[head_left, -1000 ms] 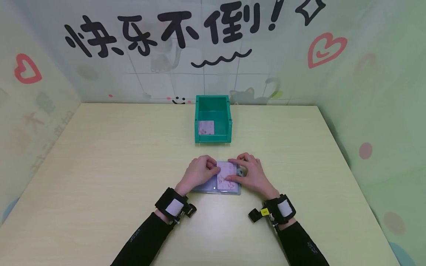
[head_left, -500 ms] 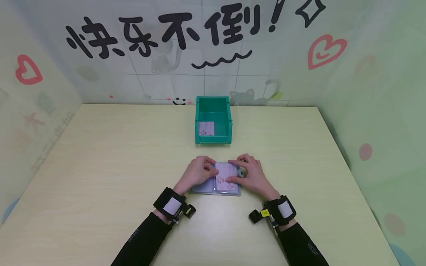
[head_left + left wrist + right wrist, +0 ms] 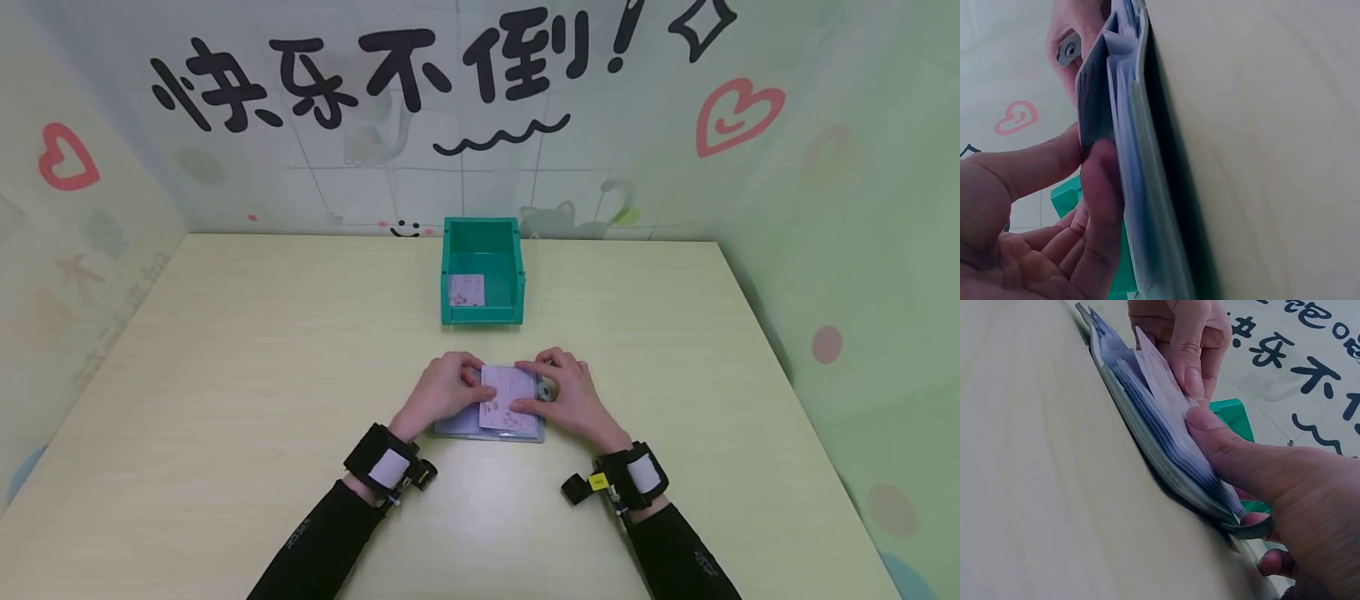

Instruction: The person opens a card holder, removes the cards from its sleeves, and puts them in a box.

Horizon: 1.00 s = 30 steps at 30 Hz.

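A bluish card holder (image 3: pixel 459 425) lies spread on the table, with several clear page sleeves that fan out in the right wrist view. Over its right half is a pink patterned card (image 3: pixel 504 415), its left side lifted off the pages. My left hand (image 3: pixel 446 390) pinches that left edge between thumb and fingertips. My right hand (image 3: pixel 572 402) grips the holder's right side, the thumb (image 3: pixel 1210 425) pressing on the card and pages. A strap with a round metal snap (image 3: pixel 1070 50) sticks out beside the right fingers. How much of the card sits inside a sleeve is unclear.
Beyond the hands stands a green open-front bin (image 3: pixel 482 316) with a pink card (image 3: pixel 467 290) at its left front. Printed wall panels border the pale wooden table (image 3: pixel 300 333) at the back and both sides.
The pink card's left edge has shifted a little left over the holder, with my left hand on it. My right hand has stayed almost still.
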{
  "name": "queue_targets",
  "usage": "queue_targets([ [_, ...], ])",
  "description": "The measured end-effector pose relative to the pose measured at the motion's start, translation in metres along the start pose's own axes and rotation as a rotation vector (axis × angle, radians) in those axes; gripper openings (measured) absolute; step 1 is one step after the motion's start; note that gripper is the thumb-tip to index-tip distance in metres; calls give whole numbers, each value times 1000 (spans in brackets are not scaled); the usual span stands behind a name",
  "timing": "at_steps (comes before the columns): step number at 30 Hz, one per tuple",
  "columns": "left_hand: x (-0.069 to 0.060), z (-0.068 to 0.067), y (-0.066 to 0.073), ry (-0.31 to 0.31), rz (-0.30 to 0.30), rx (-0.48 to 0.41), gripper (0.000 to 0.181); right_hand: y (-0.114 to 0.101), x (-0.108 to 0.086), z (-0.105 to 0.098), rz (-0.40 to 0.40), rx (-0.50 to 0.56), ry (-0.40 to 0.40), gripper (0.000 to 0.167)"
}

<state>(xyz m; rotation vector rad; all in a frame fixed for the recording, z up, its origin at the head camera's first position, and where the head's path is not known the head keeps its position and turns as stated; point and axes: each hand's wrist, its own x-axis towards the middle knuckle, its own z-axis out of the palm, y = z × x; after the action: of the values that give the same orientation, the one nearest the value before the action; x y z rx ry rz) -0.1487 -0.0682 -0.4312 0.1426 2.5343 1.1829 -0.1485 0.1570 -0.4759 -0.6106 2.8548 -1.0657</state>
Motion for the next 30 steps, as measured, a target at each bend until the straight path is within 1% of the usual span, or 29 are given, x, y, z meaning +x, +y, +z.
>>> queue_targets([
  [5, 0, -5, 1, -51, -72, -54, 43, 0, 0, 0, 3, 1, 0, 58],
  [8, -1, -10, 1, -89, -100, -64, 43, 0, 1, 0, 7, 0, 0, 58],
  [12, -1, -16, 1, -132, -113, -84, 45, 1, 1, 0, 8, -1, -3, 58],
  [14, -1, -20, 1, -143, -122, -94, 46, 1, 1, 1, 8, 2, -3, 58],
  [17, -1, -27, 1, -147, -126, -83, 48, 1, 2, 2, 10, 7, -3, 58],
  [21, -1, -38, 4, -140, -121, -47, 49, 1, 2, 2, 10, 10, 2, 57],
  [24, 0, -46, 6, -115, -104, -32, 49, 1, 1, 3, 6, 5, 3, 57],
  [27, 2, -52, 9, -68, -60, -27, 48, 1, 0, 3, 4, 8, 4, 56],
  [30, 7, -55, 11, -5, 9, -19, 47, 1, 0, 3, 7, 12, 5, 57],
])
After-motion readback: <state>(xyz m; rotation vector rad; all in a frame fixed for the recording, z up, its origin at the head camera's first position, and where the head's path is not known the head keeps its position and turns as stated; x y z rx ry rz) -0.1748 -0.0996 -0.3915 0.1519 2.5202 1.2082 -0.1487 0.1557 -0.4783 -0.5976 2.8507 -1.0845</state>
